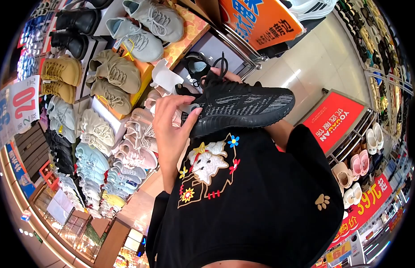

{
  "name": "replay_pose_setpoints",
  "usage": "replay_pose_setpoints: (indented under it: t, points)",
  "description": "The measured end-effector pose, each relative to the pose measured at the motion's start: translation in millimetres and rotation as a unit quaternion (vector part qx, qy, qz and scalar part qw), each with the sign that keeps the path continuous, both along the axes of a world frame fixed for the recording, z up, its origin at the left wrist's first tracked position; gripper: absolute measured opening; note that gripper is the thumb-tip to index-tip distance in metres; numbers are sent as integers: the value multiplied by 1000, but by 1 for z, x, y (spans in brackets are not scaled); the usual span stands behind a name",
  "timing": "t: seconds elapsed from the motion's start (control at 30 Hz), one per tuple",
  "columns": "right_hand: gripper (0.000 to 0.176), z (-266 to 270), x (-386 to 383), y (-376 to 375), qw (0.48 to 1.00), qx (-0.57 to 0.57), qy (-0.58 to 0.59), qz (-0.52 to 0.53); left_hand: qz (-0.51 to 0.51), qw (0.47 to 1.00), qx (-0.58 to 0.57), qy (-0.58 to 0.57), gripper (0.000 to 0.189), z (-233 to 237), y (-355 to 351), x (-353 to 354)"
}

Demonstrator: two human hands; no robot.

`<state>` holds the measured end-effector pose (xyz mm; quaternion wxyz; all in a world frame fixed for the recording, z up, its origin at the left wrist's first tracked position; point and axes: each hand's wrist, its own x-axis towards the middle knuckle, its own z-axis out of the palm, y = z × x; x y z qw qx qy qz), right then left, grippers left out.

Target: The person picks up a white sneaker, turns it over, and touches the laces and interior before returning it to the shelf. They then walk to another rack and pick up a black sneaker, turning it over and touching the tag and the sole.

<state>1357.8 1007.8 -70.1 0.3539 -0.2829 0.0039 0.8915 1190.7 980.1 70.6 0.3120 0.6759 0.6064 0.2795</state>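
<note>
A black and grey knit sneaker point(243, 106) is held up in front of my chest, its toe pointing right and its thick ribbed sole facing me. My left hand point(171, 118) is at the heel end, thumb and fingers pinched together there around a small greyish part that I cannot make out. Behind the sneaker, my right hand point(227, 75) grips it near the laces, with most of that hand hidden. Just beyond sits another black shoe point(194, 66) with a pale inside. Near the heel, a crumpled white paper point(166, 78) sticks up.
On the left, display shelves carry many pairs, including grey sneakers point(140, 38), beige sneakers point(112, 80), tan boots point(60, 76) and pink sneakers point(138, 143). An orange sign point(265, 22) stands ahead beside a metal rail. At right are a red sign point(334, 118) and small slip-on shoes point(359, 163).
</note>
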Motion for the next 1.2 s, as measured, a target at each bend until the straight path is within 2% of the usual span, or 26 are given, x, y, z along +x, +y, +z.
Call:
replay_pose_setpoints:
  t: [0.03,0.17,0.2,0.23,0.27,0.33,0.43,0.47,0.53,0.67,0.73,0.77,0.87,0.93,1.07,1.1,1.13,1.2]
  points:
    - [37,9,-1,-2,997,48,-60,-22,-5,1000,12,8,22,-2,0,-1]
    - [32,23,-1,-5,983,128,-117,-57,-12,999,34,17,17,-2,3,0]
    - [34,28,2,2,997,51,-48,-31,-13,999,34,17,17,-3,3,0]
    - [45,29,4,7,999,-28,22,-5,-10,999,37,17,15,-5,3,-1]
    - [45,12,3,6,999,-28,22,-6,-7,999,39,17,13,-6,3,-1]
    - [44,-32,-4,-3,997,45,63,-13,-3,999,38,12,12,-8,3,-1]
    - [44,27,5,9,998,-16,59,18,5,1000,30,-3,11,-10,3,-2]
    - [44,10,2,7,998,-16,59,18,9,1000,24,-13,11,-10,3,-3]
    - [42,-39,-6,0,996,90,6,3,10,1000,20,-23,10,-12,4,-5]
    - [43,-24,-4,2,981,175,-88,2,8,999,2,-43,10,-14,5,-7]
    - [43,-34,2,11,994,8,81,78,5,999,-5,-45,11,-14,5,-8]
    - [43,-33,1,11,994,9,80,78,1,999,-12,-48,12,-15,5,-9]
    - [43,-16,-1,4,996,64,21,54,2,998,-14,-55,14,-18,5,-12]
    - [43,6,-2,-3,965,227,-129,-25,6,998,-17,-60,15,-15,5,-12]
    - [45,4,-3,2,988,147,-49,-28,-21,999,5,-37,18,-10,5,-10]
    - [35,12,-5,2,978,168,-115,-42,-19,999,5,-37,18,-11,5,-10]
    - [34,16,-7,1,964,190,-181,-54,-8,999,-9,-41,17,-11,5,-11]
    - [35,9,-3,7,976,157,-149,-9,6,999,-23,-44,17,-14,4,-11]
